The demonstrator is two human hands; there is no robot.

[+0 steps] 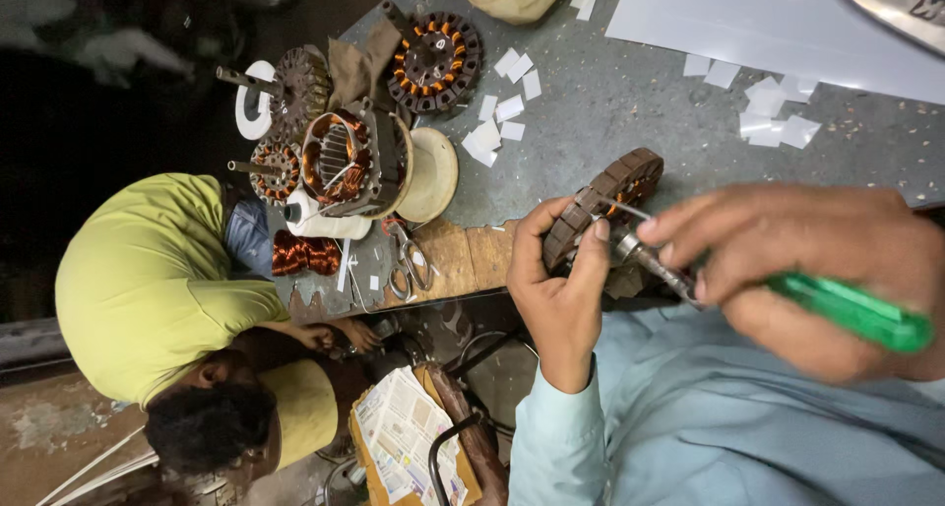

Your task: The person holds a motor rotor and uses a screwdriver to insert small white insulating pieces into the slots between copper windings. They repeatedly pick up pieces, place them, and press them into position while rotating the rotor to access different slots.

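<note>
Left grip: the left hand (pixel 559 294) is wrapped around the motor core (pixel 602 209). The thumb sits on the near side and the fingers curl up over the rim. It holds the core tight.

Right grip: the right hand (pixel 807 270) is closed around a screwdriver (pixel 787 294) with a green handle. The hand is blurry, so the fingers are hard to tell apart.

Where the core is: it is a brown ring with copper wire inside. It is held up just above the near edge of the tabletop (pixel 630 102), close to the person's chest.

Which way the tool lies: the green handle sticks out to the right in the picture. The metal shaft points left, toward the core. Its long line runs almost flat across the picture, tipped up a little at the core end.

Tip and core: the tip sits right at the middle of the core, next to the left thumb. I cannot tell if it touches.

Nearer hand: the left hand is on the core. The right hand is a bit away and reaches it only through the tool.

Close by: scissors (pixel 409 265) lie on the tabletop, left of the left hand. Another person in a yellow shirt (pixel 148 280) bends low, well apart.
</note>
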